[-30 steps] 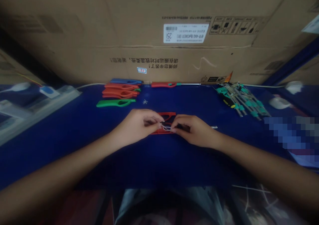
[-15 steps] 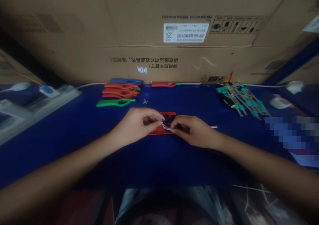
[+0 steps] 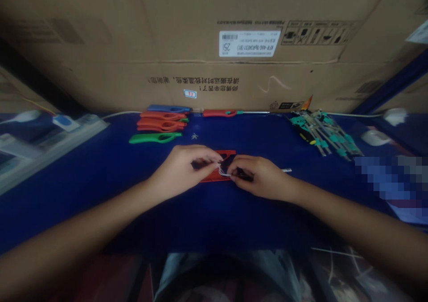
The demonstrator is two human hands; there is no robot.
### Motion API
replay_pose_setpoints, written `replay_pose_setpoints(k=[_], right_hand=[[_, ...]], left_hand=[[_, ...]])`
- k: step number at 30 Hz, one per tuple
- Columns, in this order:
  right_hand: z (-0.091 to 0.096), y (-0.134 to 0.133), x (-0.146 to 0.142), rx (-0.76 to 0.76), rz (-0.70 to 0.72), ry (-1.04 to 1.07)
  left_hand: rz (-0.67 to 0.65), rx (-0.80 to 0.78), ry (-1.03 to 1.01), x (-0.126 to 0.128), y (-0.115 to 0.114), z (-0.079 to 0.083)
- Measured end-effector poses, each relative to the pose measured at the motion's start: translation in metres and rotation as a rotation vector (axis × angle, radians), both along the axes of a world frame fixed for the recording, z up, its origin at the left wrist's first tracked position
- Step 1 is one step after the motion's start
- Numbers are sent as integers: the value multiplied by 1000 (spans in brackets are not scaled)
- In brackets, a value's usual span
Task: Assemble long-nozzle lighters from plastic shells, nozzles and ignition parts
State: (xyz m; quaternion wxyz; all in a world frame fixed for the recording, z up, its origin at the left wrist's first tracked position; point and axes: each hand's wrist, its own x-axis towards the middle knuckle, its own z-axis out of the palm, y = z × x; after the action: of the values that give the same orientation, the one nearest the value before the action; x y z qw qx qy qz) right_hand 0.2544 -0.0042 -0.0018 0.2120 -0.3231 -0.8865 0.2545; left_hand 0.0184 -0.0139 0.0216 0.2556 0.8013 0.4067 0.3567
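Observation:
A red plastic lighter shell (image 3: pixel 219 176) lies on the blue table (image 3: pixel 100 168) between my two hands. My left hand (image 3: pixel 185 166) pinches its left part, fingers closed. Touching it from the right, my right hand (image 3: pixel 256 175) is also closed and pinches a thin white wire (image 3: pixel 223 173) looped over the shell's middle. A thin metal tube (image 3: pixel 286 170) pokes out to the right of my right hand. Most of the shell is hidden under my fingers.
Behind my hands lie several coloured lighter shells (image 3: pixel 160 121), a green one (image 3: pixel 155 138) in front, and a long red lighter (image 3: pixel 222 113). A pile of green-handled tools (image 3: pixel 323 135) sits at the back right. A big cardboard box (image 3: pixel 214 43) stands behind; white plastic trays (image 3: pixel 40 137) at left.
Both hands stay almost in place. The fingertips have shifted slightly and the white wire loop has moved a little up and over the shell's middle.

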Motion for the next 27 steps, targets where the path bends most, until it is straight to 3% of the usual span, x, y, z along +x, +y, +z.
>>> replay_pose_setpoints(k=[6,27], right_hand=[[0,0,1,-71,-7,39],[3,-1,-1,-55,-11,33]], left_hand=[[-22,111,33,0,-2,2],[-57,131,31,-2,2,-2]])
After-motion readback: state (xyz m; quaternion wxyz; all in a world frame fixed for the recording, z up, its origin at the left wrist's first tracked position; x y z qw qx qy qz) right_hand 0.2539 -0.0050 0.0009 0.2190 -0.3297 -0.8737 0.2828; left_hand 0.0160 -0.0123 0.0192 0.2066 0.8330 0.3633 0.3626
